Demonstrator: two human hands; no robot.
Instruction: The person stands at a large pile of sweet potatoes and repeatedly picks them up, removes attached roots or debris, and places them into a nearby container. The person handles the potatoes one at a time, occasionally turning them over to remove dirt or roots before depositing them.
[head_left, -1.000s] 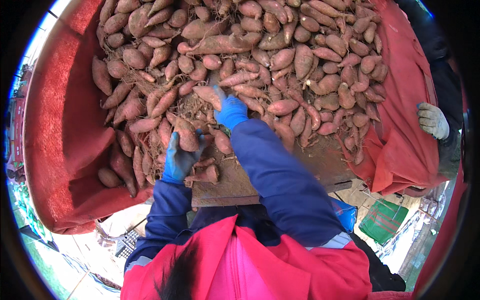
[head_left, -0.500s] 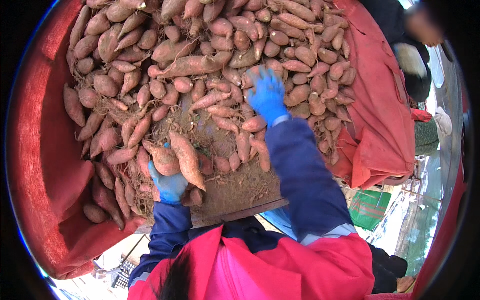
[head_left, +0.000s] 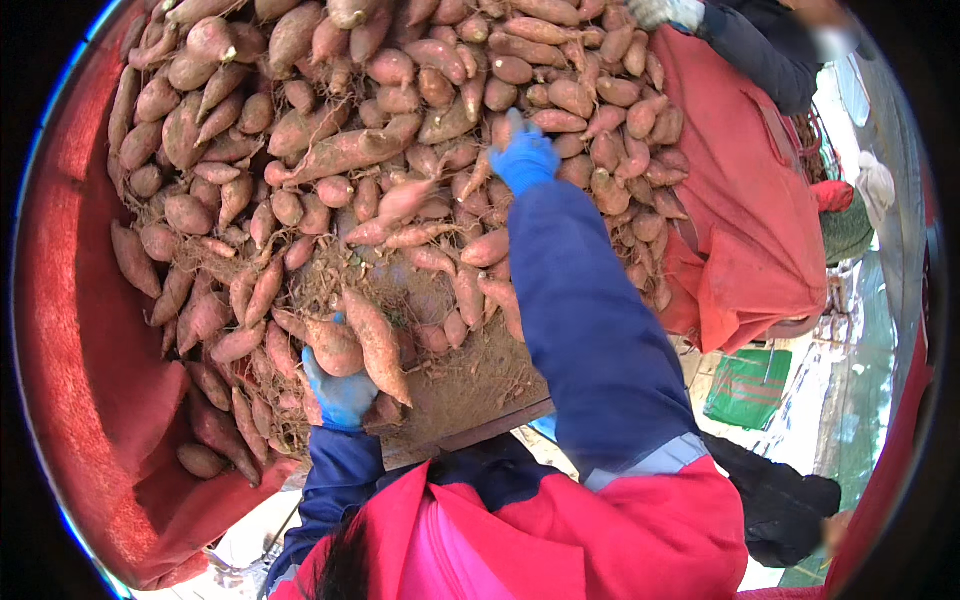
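My left hand [head_left: 343, 394], in a blue glove, grips two sweet potatoes at the near side of the pile: a rounded one [head_left: 333, 349] and a long tapered one [head_left: 377, 345]. My right hand [head_left: 524, 158], also gloved in blue, reaches deep into the heap with fingers curled on a sweet potato [head_left: 501, 131], which they partly hide. Soil-dusted sweet potatoes [head_left: 390, 68] with rootlets surround both hands. Dirt and loose roots lie on the board [head_left: 460, 390] between my arms.
Red fabric lines the load at left [head_left: 75, 300] and right [head_left: 740, 200]. A co-worker's pale gloved hand [head_left: 665, 12] and dark sleeve [head_left: 760, 60] are at the top right. Below the board's right side lies a green striped bag [head_left: 745, 390].
My right hand has moved up and away into the pile. My left hand keeps its potatoes. The co-worker's hand has moved up to the pile's top right, and the view has shifted.
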